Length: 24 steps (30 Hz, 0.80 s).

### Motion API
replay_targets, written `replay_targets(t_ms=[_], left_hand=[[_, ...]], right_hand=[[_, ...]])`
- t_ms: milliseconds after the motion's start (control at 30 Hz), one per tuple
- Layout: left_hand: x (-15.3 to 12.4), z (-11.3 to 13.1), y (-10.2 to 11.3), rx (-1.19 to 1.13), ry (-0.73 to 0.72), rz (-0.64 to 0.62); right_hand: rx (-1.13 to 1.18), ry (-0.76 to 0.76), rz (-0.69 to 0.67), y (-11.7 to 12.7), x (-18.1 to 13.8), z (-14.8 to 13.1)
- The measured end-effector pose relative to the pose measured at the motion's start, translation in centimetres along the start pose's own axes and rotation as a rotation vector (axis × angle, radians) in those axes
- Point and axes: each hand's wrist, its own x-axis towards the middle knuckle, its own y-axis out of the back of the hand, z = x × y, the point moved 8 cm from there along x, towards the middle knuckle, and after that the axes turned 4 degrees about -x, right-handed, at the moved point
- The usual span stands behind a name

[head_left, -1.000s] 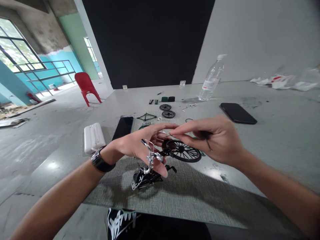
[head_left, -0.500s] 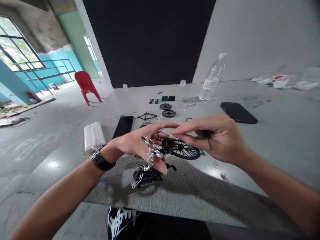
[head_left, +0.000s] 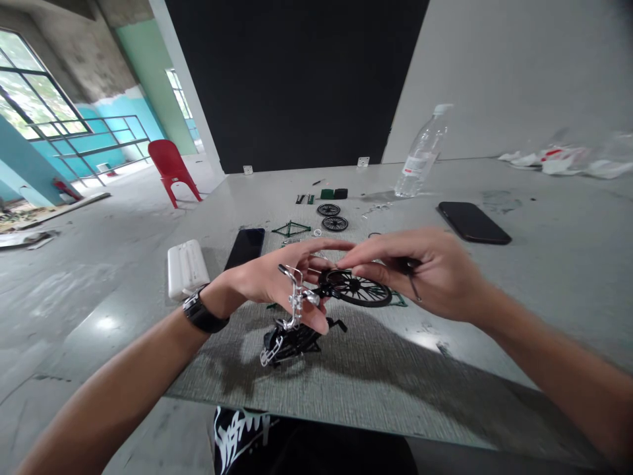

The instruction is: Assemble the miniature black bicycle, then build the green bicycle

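My left hand (head_left: 270,272) is closed around the fork of a miniature bicycle's front assembly. Its silver handlebar (head_left: 295,303) stands out toward me, and its black spoked wheel (head_left: 363,300) lies tilted to the right. With thumb and forefinger closed at the wheel's far rim, my right hand (head_left: 438,274) also has a thin dark rod-like tool (head_left: 414,284) tucked in its curled fingers. Anything tiny between those fingertips cannot be made out. Below my left hand is the black miniature bicycle frame (head_left: 297,344) with a silver rack; whether it joins the fork is hidden.
Beyond my hands lie two loose black wheels (head_left: 335,223), a green frame (head_left: 291,229) and small green boxes (head_left: 327,194). A phone (head_left: 246,247) and a white power bank (head_left: 186,269) are at left. A plastic bottle (head_left: 418,161) and another dark phone (head_left: 473,222) are at right.
The wheel has tipped and shifted slightly up and left. My right fingertips have moved a little closer onto its rim, while my left hand keeps its hold.
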Motion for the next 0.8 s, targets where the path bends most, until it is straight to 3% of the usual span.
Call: replay_targets(t_ms=[567,800], left_hand=[[-0.23,-0.5,0.28,0.027,0.075,-0.007],[-0.19,-0.73,0.67,0.042,0.067,0.016]], right_hand=[[0.008,0.071,-0.074,0.06,0.0,-0.4],[0.008,-0.018,-0.137,-0.09,-0.15,0.41]])
